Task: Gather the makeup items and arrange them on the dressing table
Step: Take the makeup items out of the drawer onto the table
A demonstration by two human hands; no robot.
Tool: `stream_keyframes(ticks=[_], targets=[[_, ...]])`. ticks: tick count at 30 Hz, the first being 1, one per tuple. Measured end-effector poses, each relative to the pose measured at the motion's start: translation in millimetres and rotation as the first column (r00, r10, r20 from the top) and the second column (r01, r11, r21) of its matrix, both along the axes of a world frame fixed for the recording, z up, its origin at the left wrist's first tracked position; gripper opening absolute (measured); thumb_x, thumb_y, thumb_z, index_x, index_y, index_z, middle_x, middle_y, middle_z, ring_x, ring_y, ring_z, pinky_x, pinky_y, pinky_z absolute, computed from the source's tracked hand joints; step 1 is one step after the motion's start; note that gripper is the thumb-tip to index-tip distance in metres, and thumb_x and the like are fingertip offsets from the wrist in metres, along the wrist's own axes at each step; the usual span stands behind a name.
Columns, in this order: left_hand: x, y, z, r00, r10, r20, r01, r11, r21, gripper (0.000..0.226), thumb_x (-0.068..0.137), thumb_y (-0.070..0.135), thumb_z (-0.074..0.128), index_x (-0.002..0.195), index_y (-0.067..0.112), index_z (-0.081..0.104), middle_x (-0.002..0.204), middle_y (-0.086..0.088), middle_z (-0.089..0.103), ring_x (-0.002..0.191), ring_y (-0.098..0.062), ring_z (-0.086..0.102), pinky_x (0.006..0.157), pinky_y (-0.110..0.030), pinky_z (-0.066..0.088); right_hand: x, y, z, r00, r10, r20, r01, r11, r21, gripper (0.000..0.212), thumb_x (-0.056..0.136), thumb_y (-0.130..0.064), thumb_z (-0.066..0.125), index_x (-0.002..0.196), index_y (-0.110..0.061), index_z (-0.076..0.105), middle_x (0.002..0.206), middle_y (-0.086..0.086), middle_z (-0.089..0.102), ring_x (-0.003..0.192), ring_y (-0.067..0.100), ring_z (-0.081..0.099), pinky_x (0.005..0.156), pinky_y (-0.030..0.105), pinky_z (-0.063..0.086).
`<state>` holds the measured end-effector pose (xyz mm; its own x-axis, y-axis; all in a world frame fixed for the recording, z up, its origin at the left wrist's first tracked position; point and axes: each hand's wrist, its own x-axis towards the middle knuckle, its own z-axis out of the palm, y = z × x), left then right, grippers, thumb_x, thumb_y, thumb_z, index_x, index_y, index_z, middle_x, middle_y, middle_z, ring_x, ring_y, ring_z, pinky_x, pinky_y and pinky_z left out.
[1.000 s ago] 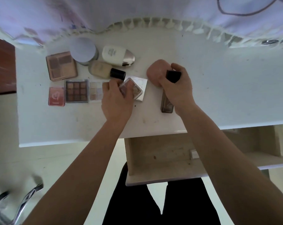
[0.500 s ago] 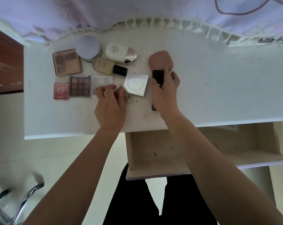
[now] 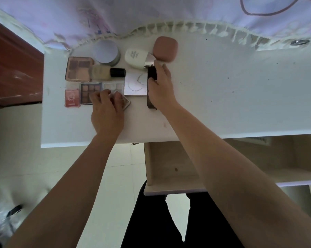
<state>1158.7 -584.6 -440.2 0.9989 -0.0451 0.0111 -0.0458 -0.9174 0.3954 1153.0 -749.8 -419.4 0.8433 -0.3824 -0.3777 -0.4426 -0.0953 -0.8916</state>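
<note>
Dark bottle [image 3: 151, 73], half hidden, gripped by right hand [image 3: 162, 90]; left hand [image 3: 107, 113] pinches a mostly covered palette [image 3: 127, 103].

One wide-angle camera, worn on the person's head, looked forward and steeply down along both forearms. It sat near enough that the left hand [image 3: 106, 111] and right hand [image 3: 162, 90] reached mid-frame over the white surface [image 3: 231, 104], which crossed the upper half. Below it the view took in an open drawer [image 3: 169, 163], dark-clothed legs [image 3: 151, 221] and pale floor [image 3: 115, 176]. Straight edges bowed toward the corners.

Most of the small palette [image 3: 126, 104] under left hand [image 3: 106, 111]
</note>
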Motion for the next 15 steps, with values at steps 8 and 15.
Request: stream_keyframes(ticks=[8,15], targets=[[-75.2,-47.3,11.8,0.977,-0.200,0.077,0.209,0.968,-0.139,0.035,0.100,0.034,0.046,0.122,0.008,0.050,0.125,-0.017,0.047,0.104,-0.030,0.055,0.072,-0.040,0.052,-142.0,-65.7,-15.0,0.994,-0.081,0.077,0.107,0.880,-0.463,0.027,0.103,-0.032,0.048,0.120,-0.017,0.062,0.111,-0.004,0.059,0.083,0.004,0.057,0.078,0.021,0.048],[-180.0,-133.5,4.3,0.778,-0.625,0.071,0.615,0.733,-0.289,0.023,0.096,0.030,0.051,0.102,0.011,0.063,0.103,-0.006,0.056,0.086,-0.021,0.060,0.063,-0.030,0.051,-275.7,-140.7,-36.1,0.986,0.033,-0.164,-0.135,0.735,-0.665,0.017,0.097,-0.030,0.060,0.085,-0.019,0.065,0.072,-0.011,0.057,0.068,0.017,0.059,0.060,0.027,0.041]])
